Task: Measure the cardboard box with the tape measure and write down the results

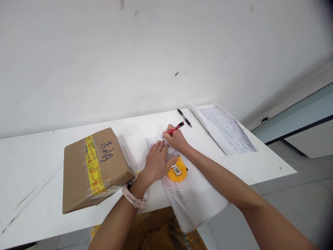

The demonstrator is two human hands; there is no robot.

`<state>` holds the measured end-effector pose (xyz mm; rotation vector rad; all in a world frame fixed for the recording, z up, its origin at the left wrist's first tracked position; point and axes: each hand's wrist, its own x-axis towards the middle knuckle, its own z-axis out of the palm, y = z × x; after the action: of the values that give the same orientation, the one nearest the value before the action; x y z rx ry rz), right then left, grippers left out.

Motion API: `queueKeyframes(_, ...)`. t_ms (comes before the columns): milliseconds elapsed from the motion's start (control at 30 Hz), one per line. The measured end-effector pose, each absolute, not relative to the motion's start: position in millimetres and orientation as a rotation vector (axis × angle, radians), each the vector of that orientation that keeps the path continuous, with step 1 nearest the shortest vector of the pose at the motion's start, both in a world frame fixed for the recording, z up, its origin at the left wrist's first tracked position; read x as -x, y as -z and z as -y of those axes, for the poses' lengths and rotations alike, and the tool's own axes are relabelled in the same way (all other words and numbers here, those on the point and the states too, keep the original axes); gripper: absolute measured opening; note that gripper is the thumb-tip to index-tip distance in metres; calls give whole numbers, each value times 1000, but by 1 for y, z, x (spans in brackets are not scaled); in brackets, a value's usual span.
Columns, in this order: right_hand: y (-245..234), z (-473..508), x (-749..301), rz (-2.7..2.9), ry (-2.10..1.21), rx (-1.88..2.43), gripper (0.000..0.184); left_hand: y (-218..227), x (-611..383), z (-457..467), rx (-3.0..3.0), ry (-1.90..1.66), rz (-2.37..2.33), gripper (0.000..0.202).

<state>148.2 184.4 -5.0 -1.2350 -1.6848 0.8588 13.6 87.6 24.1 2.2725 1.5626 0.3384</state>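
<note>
My right hand (177, 139) is closed round a red pen (176, 128), its tip down on a printed sheet of paper (192, 194) that hangs over the table's front edge. My left hand (156, 161) lies flat on the same sheet with fingers stretched out, a pale watch strap on its wrist. A yellow tape measure (177, 171) rests on the paper just right of my left hand, under my right forearm.
A taped cardboard box (95, 168) with yellow tape and handwriting lies on the white table (39, 194) to the left. A black pen (184, 118) and another stack of printed sheets (225, 128) lie at the back right. A white wall stands behind.
</note>
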Motion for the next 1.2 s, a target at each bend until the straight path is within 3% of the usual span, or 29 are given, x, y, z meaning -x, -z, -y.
queueKeyframes(1200, 3, -185, -148, 1675, -821, 1285, 18, -25, -14, -88, -2259, -328, -1572, 65)
